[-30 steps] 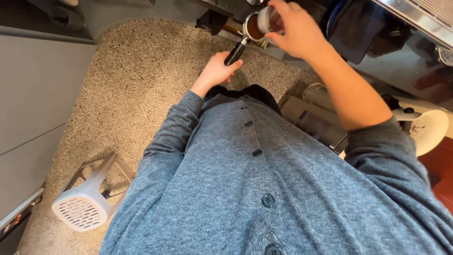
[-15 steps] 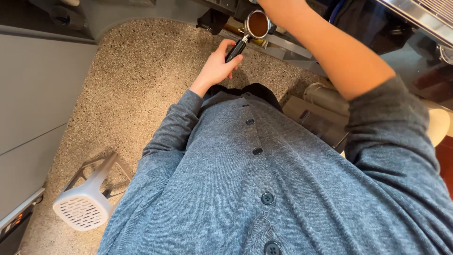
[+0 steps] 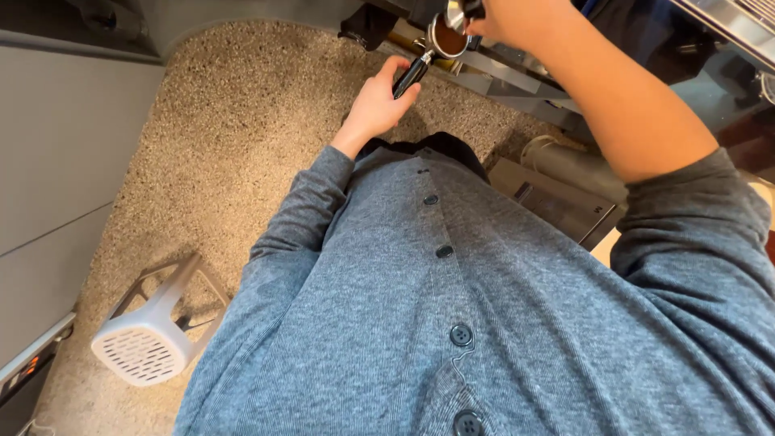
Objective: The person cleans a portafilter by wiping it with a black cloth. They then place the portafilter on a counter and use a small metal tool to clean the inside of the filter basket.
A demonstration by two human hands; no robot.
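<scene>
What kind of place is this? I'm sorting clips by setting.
Probably a cafe's coffee bar: the left hand holds a portafilter full of ground coffee, the right hand is above it, beside steel counter equipment.

I wear a heathered blue-grey knit cardigan point(image 3: 484, 323) with dark round buttons point(image 3: 461, 334) down its front. My right sleeve point(image 3: 694, 234) is pushed up; my left sleeve point(image 3: 299, 234) reaches the wrist.

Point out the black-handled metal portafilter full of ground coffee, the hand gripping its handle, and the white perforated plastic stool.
black-handled metal portafilter point(image 3: 446, 38): head view, on the coffee-filled basket.
left hand point(image 3: 379, 103): head view, back of the hand.
white perforated plastic stool point(image 3: 133, 353): head view, on the perforated seat.
</scene>
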